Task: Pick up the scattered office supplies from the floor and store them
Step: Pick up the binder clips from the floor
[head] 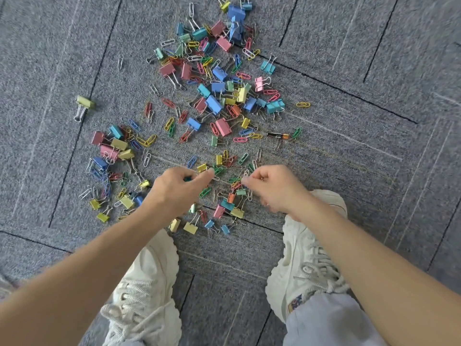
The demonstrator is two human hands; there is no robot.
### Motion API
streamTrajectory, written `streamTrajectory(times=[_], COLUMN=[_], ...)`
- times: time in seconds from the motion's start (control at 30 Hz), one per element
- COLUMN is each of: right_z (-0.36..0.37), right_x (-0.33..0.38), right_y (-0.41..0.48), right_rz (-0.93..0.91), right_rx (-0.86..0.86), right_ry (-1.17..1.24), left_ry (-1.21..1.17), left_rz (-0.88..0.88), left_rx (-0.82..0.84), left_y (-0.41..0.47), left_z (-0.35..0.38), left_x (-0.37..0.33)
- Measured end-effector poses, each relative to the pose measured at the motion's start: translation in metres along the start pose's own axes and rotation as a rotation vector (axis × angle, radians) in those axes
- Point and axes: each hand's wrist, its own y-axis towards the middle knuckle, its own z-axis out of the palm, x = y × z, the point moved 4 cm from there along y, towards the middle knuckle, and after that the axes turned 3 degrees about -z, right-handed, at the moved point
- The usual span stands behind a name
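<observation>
Two hands [179, 188] [272, 188] low over clips [219, 96], bare carpet [374, 71] around

Dozens of coloured metal binder clips [214, 104] and coloured wire paper clips [168, 102], too many to count, one black-and-copper cylindrical battery [277, 135], two white lace-up trainers [303, 258], two bare hands [175, 189].

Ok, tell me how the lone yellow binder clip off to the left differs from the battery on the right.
The yellow binder clip is pale yellow with silver wire handles; the battery is a black cylinder with an orange end. The clip lies apart from the scatter; the battery sits at its edge, among paper clips. The clip looks bulkier, the battery slimmer. Both lie untouched on the grey carpet.
</observation>
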Motion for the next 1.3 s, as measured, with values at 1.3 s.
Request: streamTrajectory(times=[1.3], right_z=[0.003], right_x=[0.054], right_y=[0.015], right_rz=[-0.408], right_rx=[-0.148], right_ry=[-0.164], left_ry=[0.145], left_rz=[0.149], left_rx=[-0.117], left_y=[0.022], left_z=[-0.037], left_x=[-0.026])
